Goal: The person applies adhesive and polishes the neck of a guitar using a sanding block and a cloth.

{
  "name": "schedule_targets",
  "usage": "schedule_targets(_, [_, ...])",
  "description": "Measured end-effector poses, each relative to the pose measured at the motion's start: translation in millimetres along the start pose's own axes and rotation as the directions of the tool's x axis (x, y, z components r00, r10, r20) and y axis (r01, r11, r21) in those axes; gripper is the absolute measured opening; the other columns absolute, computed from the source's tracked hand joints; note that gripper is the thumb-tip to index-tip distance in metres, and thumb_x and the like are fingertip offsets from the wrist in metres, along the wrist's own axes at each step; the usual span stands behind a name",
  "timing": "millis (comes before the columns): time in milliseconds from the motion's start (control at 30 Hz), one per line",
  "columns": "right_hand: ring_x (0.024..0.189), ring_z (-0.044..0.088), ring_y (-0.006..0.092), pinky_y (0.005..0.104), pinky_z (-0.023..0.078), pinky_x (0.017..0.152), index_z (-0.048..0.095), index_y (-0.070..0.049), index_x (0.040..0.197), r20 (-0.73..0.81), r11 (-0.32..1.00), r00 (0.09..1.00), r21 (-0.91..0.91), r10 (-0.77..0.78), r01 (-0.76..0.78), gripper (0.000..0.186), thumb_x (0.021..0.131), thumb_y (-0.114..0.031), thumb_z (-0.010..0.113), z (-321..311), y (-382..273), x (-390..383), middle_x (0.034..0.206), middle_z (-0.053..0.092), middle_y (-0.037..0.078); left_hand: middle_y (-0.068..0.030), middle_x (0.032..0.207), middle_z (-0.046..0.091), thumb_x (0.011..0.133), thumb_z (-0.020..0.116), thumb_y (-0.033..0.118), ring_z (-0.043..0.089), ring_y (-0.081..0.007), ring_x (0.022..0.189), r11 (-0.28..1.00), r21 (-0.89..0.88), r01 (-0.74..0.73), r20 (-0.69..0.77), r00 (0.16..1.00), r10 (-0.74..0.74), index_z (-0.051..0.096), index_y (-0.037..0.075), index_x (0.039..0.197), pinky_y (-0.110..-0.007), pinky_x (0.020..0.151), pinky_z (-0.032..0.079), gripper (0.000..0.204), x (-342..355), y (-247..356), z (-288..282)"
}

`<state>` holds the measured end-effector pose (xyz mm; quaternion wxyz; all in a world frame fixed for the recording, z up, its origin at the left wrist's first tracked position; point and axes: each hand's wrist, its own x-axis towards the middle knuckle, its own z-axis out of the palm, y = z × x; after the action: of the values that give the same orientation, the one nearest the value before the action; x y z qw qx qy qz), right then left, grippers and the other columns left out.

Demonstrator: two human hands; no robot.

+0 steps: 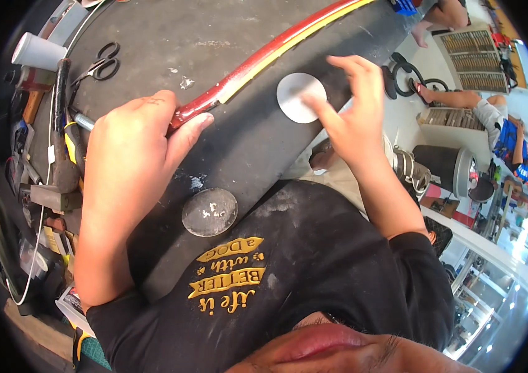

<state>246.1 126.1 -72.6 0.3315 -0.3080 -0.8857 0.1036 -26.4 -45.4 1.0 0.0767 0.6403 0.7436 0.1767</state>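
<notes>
1. Dark tabletop (146,37) spreads beneath our arms, scuffed and flecked with white.
2. Our left hand (130,133) has its grip wrapped round the near, red end of a long, curved red-and-yellow bar (276,46) that runs away to the upper right.
3. We see no second hand on the bar, so it could twist or swing if those fingers loosen.
4. Our right hand (358,112) has its grip spread wide; the thumb overlaps a white disc (287,102), but we cannot tell whether it touches.
5. That disc shows near the tabletop's edge, so a careless nudge could send it over.
6. Close to our shirt (332,242) is a dark round pad (210,212); leaning in could drag it.
7. Sweeping our left hand outward could knock the scissors (104,68).
</notes>
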Motion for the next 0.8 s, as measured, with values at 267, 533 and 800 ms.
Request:
schedule_targets(267, [0.109,0.070,0.0280,0.0427,0.058,0.089,0.079,-0.008,0.127,0.263,0.641,0.742,0.715,-0.617,0.279,0.036,0.092,-0.016,0.083,-2.7,-77.4,-15.2,0.124,0.074,0.009,-0.0204,0.076,0.069,0.100,0.087,0.033,0.070,-0.0440,0.073,0.999,0.008,-0.033,-0.017,0.999,0.033,0.066,0.000,0.086,-0.053,0.067,0.054,0.042,3.2,-3.4,5.2])
schedule_targets(533, [0.104,0.070,0.0268,0.0421,0.059,0.080,0.076,-0.006,0.100,0.233,0.588,0.601,0.633,-0.765,0.503,0.017,0.092,-0.020,0.081,24.7,-91.8,-9.2,0.113,0.072,0.008,-0.0205,0.076,0.069,0.100,0.087,0.035,0.069,-0.0439,0.072,1.000,0.012,-0.009,-0.002,1.000,0.009,0.066,0.000,0.086,-0.053,0.065,0.054,0.042,5.3,-2.7,2.4])
schedule_targets(800, [0.115,0.073,0.0277,0.0376,0.061,0.095,0.083,-0.006,0.122,0.189,0.722,0.982,0.683,-0.030,-0.109,0.029,0.093,-0.002,0.085,-30.6,-17.3,-11.4,0.138,0.071,0.018,-0.0214,0.082,0.070,0.100,0.087,0.029,0.067,-0.0440,0.077,1.000,-0.004,-0.001,0.021,1.000,0.001,0.067,-0.003,0.092,-0.049,0.069,0.050,0.038,2.9,-1.9,4.2])
